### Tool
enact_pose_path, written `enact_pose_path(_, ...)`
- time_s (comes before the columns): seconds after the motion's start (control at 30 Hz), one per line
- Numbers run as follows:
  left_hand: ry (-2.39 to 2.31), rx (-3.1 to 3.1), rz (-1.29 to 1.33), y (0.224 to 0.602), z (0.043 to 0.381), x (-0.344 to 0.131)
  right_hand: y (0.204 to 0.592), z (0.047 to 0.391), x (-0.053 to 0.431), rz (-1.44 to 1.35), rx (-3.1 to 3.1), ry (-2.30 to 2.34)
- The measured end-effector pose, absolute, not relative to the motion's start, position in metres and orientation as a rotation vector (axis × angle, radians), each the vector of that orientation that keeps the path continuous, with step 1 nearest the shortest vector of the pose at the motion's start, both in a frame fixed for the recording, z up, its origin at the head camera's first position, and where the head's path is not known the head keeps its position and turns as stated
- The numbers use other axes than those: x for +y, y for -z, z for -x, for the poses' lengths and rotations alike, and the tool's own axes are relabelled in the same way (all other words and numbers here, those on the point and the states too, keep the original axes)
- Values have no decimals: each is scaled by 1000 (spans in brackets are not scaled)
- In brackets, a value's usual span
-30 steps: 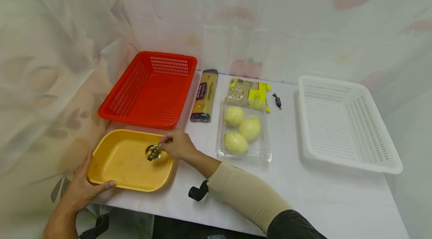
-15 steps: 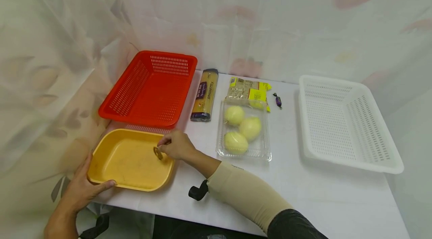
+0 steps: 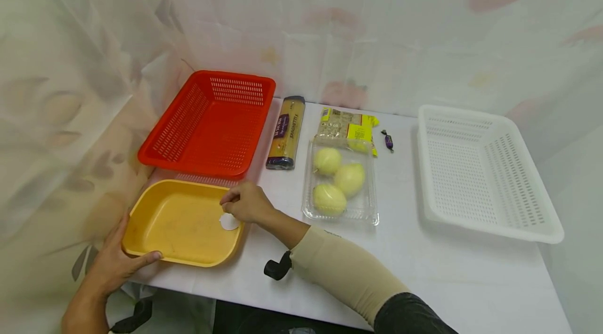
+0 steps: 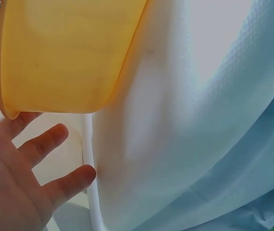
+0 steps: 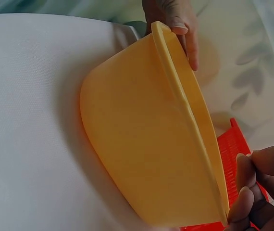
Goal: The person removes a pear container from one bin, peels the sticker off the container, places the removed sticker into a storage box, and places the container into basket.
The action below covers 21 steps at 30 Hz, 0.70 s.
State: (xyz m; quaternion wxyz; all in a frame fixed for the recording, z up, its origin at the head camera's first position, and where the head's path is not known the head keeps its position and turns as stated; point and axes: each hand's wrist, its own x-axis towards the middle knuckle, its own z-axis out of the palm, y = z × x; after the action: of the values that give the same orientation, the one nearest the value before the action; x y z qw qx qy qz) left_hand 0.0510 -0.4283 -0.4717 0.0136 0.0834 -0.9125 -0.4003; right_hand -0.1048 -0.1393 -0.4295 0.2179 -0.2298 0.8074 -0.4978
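My right hand (image 3: 250,203) is over the right end of a yellow plastic basin (image 3: 181,224), with thumb and fingertips pinched together. Just beneath those fingertips a round tag (image 3: 229,221) shows its plain white side; in the right wrist view the pinched fingers (image 5: 245,171) appear beside the basin's rim, and the tag is out of sight. My left hand (image 3: 109,267) rests against the basin's front left corner, its thumb along the front. Spread, fairly straight fingers (image 4: 50,139) show next to the rim in the left wrist view.
Behind the basin stands a red basket (image 3: 212,130). To its right lie a spaghetti pack (image 3: 286,132), a yellow-and-clear packet (image 3: 346,123), a clear box (image 3: 360,208) with pale yellow round fruits, and a purple wrapped candy (image 3: 388,141). A white basket (image 3: 464,187) sits far right.
The round tag has turned from its dark printed face, through edge-on, to its white back. Both hands and the basin have stayed in place.
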Motion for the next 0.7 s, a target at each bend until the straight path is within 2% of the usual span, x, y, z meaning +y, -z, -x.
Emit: enact_pose_path(0.7,1038,-2877,-200,460,-48,-427,415,107,-113,642,2110,1584)
